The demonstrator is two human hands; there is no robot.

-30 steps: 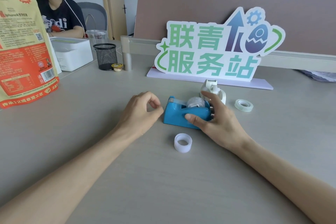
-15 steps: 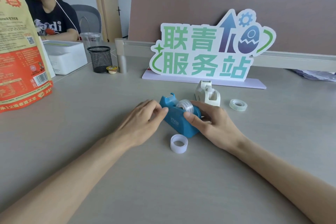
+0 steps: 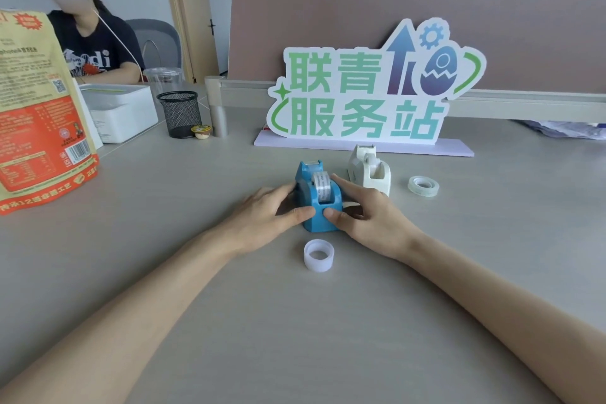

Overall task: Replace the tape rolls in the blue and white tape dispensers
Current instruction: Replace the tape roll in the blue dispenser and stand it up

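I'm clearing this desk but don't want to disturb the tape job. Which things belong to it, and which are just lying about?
Part of the job:
blue dispenser
white dispenser
white roll
clear roll

Just lying about:
snack bag
mesh pen cup
white box
sign

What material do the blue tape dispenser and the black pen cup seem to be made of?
The blue tape dispenser looks like moulded plastic: one even colour, rounded edges, a soft sheen. The black pen cup appears to be metal wire mesh: a fine see-through grid with a solid rim, though coated plastic is possible.
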